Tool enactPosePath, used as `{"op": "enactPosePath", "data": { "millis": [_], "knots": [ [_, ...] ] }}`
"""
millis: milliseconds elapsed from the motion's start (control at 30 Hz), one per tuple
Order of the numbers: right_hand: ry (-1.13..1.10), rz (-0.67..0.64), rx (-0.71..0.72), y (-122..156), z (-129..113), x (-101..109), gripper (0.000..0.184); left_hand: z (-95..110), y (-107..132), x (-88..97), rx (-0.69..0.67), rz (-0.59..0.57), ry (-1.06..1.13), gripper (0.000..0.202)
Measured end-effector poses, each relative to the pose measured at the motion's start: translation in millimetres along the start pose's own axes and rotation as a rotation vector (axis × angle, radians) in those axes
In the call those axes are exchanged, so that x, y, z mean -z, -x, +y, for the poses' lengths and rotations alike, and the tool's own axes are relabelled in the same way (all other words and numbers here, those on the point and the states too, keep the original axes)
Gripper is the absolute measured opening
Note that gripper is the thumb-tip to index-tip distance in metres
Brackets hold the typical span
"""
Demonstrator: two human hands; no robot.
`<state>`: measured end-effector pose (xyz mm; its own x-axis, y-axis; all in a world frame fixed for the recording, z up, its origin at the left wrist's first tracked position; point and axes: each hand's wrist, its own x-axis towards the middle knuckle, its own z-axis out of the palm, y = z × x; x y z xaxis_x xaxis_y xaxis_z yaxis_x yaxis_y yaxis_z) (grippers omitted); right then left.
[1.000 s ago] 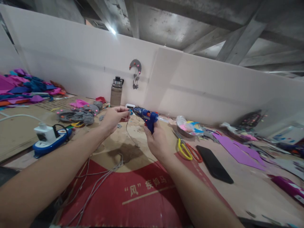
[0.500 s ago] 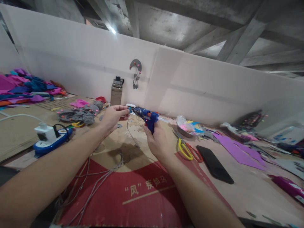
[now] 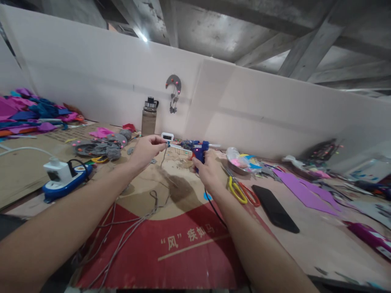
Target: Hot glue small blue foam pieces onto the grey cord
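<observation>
My left hand (image 3: 147,151) is closed in a pinch on a small blue piece (image 3: 168,144), too small to make out fully. A grey string (image 3: 163,159) hangs down from those fingertips towards the cardboard. In my right hand (image 3: 209,169) is a blue hot glue gun (image 3: 200,149), gripped by its handle and pointing left. A clear glue stick (image 3: 215,145) sticks out of its back end, and a small red light glows on its side. Its nozzle end lies a little to the right of my left fingertips. A black cord (image 3: 214,205) runs down beneath my right wrist.
Red-and-tan cardboard (image 3: 183,260) covers the table, with loose grey string (image 3: 134,221) on it. Scissors (image 3: 238,191) and a black phone (image 3: 275,208) lie to the right. A blue-and-white power strip (image 3: 65,183) stands left; a bottle (image 3: 149,117) is at the back.
The glue gun has drawn back to the right and levelled out, away from my left fingertips. Its cord and a blue scrap now show beside my right wrist. My left hand keeps its pinch.
</observation>
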<state>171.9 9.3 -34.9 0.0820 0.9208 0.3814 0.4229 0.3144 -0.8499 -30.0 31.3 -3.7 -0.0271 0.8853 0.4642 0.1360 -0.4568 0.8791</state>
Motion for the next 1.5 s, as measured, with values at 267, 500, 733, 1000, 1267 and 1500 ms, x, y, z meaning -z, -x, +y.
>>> {"op": "enactPosePath", "data": {
  "millis": [267,500,733,1000,1267,1500],
  "knots": [
    [0.577,0.173,0.019,-9.6,26.8,13.4,0.017,16.1,14.4,-8.0,-0.238,-0.035,-0.333,0.009],
    [-0.14,-0.029,0.142,14.2,-22.1,-8.5,0.02,20.9,27.1,-18.2,-0.345,-0.024,-0.464,0.009],
    [-0.45,-0.093,0.027,22.6,-27.2,-26.8,0.019,19.7,33.0,-26.4,-0.247,-0.14,-0.307,0.016],
    [-0.151,0.032,0.172,18.6,-26.3,-13.3,0.012,17.0,31.4,-31.5,0.016,-0.27,-0.023,0.019],
    [0.106,0.085,0.29,23.9,-28.8,-9.1,0.017,20.0,32.5,-32.8,0.072,-0.258,0.053,0.02],
    [0.208,0.08,0.332,24.7,-30.3,-7.5,0.019,17.2,32.8,-32.6,0.031,-0.259,0.071,0.02]
  ]
}}
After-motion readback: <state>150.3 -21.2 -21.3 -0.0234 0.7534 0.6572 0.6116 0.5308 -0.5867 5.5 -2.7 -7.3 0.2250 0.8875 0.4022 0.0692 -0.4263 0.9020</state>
